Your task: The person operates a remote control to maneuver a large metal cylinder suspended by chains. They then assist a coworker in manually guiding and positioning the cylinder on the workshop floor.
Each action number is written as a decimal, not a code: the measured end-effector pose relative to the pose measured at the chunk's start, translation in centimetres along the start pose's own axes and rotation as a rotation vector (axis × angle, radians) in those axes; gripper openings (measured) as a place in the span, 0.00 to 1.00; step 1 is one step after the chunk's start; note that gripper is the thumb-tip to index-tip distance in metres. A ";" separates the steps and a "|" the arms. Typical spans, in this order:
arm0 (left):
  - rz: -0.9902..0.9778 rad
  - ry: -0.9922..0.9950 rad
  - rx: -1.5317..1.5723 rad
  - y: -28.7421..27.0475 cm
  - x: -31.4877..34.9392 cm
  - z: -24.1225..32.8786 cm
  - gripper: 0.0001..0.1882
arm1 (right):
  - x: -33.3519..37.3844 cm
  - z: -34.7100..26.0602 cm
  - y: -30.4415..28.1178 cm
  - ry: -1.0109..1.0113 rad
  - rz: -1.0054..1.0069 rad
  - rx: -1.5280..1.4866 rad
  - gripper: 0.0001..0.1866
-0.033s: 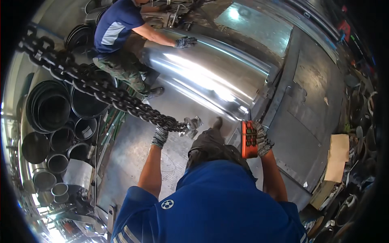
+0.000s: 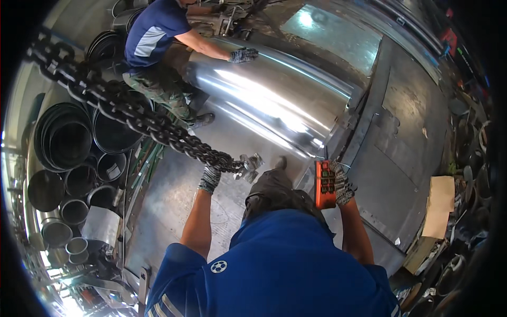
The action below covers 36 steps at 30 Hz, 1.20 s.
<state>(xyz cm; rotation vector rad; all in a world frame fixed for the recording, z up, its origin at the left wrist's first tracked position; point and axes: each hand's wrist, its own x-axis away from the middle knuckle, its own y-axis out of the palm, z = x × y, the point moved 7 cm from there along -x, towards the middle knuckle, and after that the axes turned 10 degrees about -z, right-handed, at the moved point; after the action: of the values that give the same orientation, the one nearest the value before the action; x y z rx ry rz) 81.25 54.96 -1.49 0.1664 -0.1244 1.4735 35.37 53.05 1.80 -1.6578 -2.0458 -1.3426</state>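
Note:
In a grey knitted glove, my left hand (image 2: 210, 178) is closed on the lower end of a heavy dark chain (image 2: 158, 130), its fingers partly hidden behind the links. The chain slants down from the upper left. Beside that hand, a shiny metal clamp (image 2: 250, 166) hangs at the chain's end. My right hand (image 2: 343, 186), gloved too, grips an orange remote control (image 2: 325, 185) with several dark buttons and a short antenna. Ahead of me lies a large rolled sheet of bright metal (image 2: 280, 98). On its far left end rests a co-worker's gloved hand (image 2: 243, 55).
A co-worker (image 2: 158, 42) in a dark blue shirt stands at the sheet's left end. Dark pipes (image 2: 66, 138) are stacked at left. Flat metal plates (image 2: 393, 153) cover the floor at right, near brown cardboard (image 2: 439, 207) and more pipe ends along the edge.

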 end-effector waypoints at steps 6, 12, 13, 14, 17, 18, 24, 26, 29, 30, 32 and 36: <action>-0.002 0.051 0.164 1.3 5.7 0.6 0.20 | 5.9 3.5 0.7 0.025 0.033 0.126 0.16; -0.058 0.058 0.151 1.9 13.1 2.4 0.22 | 7.1 9.3 -2.4 -0.142 0.065 0.022 0.15; -0.057 0.063 0.147 1.9 14.5 2.8 0.22 | 7.3 10.2 -2.2 -0.116 0.047 0.052 0.15; -0.004 0.052 0.160 2.6 15.8 3.8 0.22 | 8.1 11.0 -1.9 -0.090 0.043 0.082 0.15; -0.085 -0.032 0.161 4.5 18.6 6.2 0.21 | 11.7 12.4 1.5 0.007 0.072 0.116 0.16; -0.113 0.024 0.091 4.5 19.8 6.4 0.20 | 12.5 13.1 2.8 -0.013 0.072 0.081 0.16; -0.249 0.047 0.208 7.1 21.2 9.5 0.26 | 17.4 19.0 5.1 -0.168 0.064 -0.091 0.18; -0.246 0.079 0.211 6.4 21.6 9.7 0.23 | 20.2 20.7 4.8 -0.247 0.149 -0.064 0.18; -0.347 0.080 0.238 5.3 22.4 10.5 0.25 | 24.6 23.3 4.8 -0.335 0.210 -0.098 0.18; -0.360 0.093 0.249 5.6 23.0 10.8 0.25 | 25.7 24.7 3.6 -0.348 0.233 -0.103 0.18; -0.370 0.122 0.265 6.0 24.2 12.3 0.26 | 27.4 27.1 1.5 -0.323 0.274 -0.118 0.18; -0.486 0.171 0.224 7.0 25.9 13.5 0.31 | 29.9 31.3 -1.1 -0.240 0.364 -0.170 0.18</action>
<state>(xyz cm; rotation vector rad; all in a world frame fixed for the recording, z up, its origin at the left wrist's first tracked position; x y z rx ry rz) 77.01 78.43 16.80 0.2333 0.2096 1.0075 35.53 96.34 2.25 -2.2301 -1.6602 -1.2687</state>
